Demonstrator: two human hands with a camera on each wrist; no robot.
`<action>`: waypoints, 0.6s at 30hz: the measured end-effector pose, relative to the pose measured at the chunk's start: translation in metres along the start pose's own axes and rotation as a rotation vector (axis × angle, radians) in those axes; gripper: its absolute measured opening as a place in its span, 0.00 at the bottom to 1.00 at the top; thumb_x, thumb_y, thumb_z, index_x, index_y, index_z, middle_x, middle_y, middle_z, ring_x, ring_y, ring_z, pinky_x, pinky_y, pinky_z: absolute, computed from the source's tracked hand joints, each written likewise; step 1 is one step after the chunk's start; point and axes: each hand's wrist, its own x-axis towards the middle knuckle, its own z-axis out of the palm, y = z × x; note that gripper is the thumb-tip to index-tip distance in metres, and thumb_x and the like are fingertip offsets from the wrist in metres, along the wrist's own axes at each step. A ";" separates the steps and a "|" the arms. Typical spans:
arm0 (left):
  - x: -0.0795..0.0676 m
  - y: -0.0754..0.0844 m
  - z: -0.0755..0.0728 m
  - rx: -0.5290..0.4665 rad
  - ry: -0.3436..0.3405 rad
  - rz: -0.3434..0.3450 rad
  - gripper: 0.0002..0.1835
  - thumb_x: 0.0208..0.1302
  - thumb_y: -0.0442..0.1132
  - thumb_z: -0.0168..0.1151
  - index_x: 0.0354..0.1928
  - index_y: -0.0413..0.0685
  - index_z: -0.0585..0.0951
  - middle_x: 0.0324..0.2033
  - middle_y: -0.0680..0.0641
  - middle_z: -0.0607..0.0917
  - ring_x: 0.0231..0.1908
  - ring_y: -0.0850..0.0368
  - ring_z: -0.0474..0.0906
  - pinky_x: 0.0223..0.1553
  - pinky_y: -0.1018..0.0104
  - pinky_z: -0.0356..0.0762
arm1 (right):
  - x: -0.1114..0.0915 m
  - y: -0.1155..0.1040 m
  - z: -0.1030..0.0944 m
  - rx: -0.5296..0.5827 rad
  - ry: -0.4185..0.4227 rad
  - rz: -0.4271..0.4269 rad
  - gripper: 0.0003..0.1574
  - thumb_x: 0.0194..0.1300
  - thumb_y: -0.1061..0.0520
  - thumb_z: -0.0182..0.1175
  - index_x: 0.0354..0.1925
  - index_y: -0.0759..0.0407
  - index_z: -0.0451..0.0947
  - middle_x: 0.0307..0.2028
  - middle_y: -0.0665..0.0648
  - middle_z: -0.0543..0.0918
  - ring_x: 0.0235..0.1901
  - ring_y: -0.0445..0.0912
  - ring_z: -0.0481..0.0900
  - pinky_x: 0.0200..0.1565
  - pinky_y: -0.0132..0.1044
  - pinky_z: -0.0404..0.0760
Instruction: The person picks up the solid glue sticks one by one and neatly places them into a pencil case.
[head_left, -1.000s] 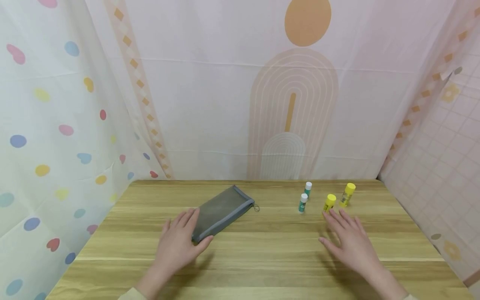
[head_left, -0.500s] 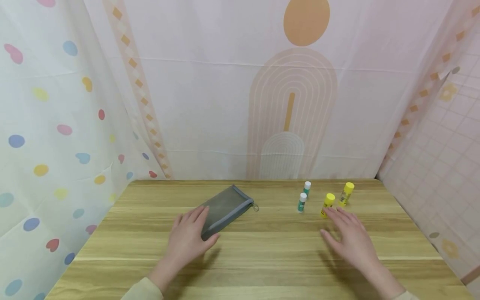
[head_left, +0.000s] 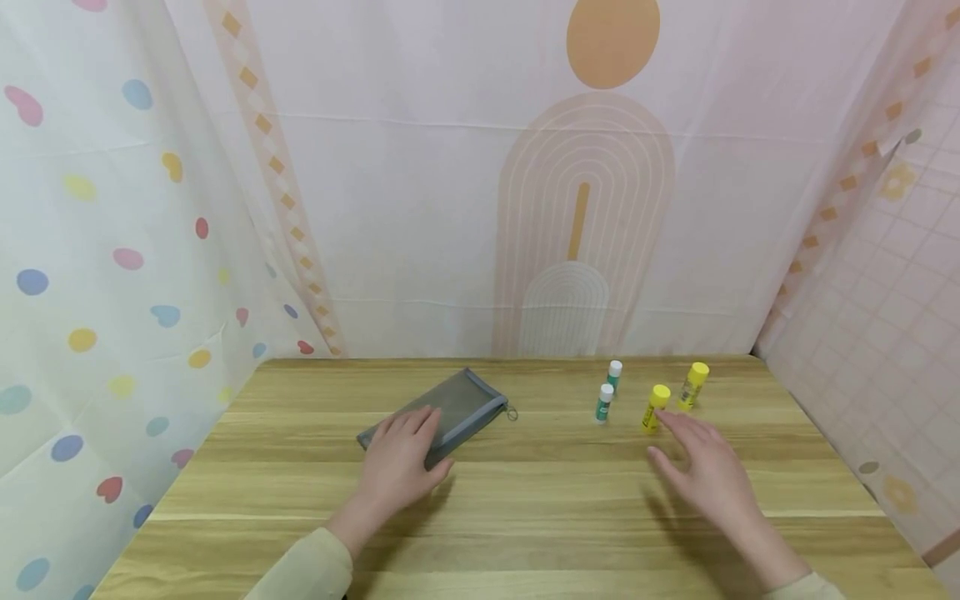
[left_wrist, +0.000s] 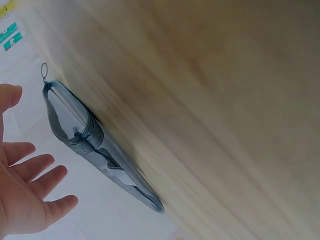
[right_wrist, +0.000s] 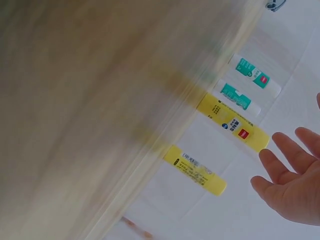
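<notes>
A grey zip pouch (head_left: 450,408) lies slantwise on the wooden table, a small ring at its right end; in the left wrist view its zipped side (left_wrist: 92,140) gapes open. Over the pouch's near left part hovers my left hand (head_left: 401,462), fingers spread and holding nothing. My right hand (head_left: 708,467), likewise with loose straight fingers, is just in front of the nearer yellow glue stick (head_left: 655,408); whether a fingertip touches it I cannot tell. Behind stands another yellow glue stick (head_left: 693,386). To their left are two white-capped green glue sticks (head_left: 603,404), also upright.
The wooden table (head_left: 540,533) ends at a pale curtain (head_left: 412,208) along the back. A dotted curtain (head_left: 97,292) hangs at the left and a checked one (head_left: 885,317) at the right.
My left hand has moved right and slightly forward, farther over the pouch. The right hand has shifted only a little, uncovering more of the nearer yellow glue stick.
</notes>
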 end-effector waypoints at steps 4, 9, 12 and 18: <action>0.004 0.001 0.003 0.006 -0.005 0.011 0.38 0.53 0.53 0.73 0.62 0.40 0.77 0.58 0.38 0.80 0.57 0.38 0.75 0.61 0.37 0.69 | 0.000 0.001 -0.001 0.011 -0.025 0.024 0.33 0.61 0.55 0.70 0.61 0.67 0.74 0.57 0.70 0.78 0.57 0.68 0.73 0.57 0.69 0.70; 0.010 0.001 0.005 0.022 -0.011 0.019 0.33 0.55 0.47 0.72 0.62 0.40 0.77 0.58 0.37 0.80 0.57 0.38 0.76 0.59 0.37 0.70 | 0.001 0.004 -0.002 0.021 -0.041 0.048 0.34 0.62 0.54 0.68 0.63 0.67 0.73 0.58 0.71 0.77 0.56 0.69 0.73 0.57 0.69 0.69; 0.013 0.002 0.007 0.033 -0.041 0.015 0.33 0.55 0.46 0.72 0.62 0.41 0.77 0.58 0.37 0.80 0.58 0.38 0.76 0.59 0.36 0.70 | 0.002 0.006 -0.003 0.032 -0.047 0.069 0.35 0.63 0.54 0.68 0.64 0.67 0.71 0.59 0.72 0.76 0.56 0.71 0.73 0.57 0.70 0.68; 0.017 0.001 0.013 0.028 -0.127 -0.012 0.33 0.58 0.45 0.71 0.65 0.42 0.75 0.61 0.37 0.77 0.60 0.38 0.73 0.60 0.35 0.69 | 0.004 0.010 -0.005 0.053 -0.044 0.090 0.35 0.64 0.55 0.67 0.65 0.67 0.70 0.58 0.73 0.76 0.56 0.71 0.72 0.57 0.70 0.69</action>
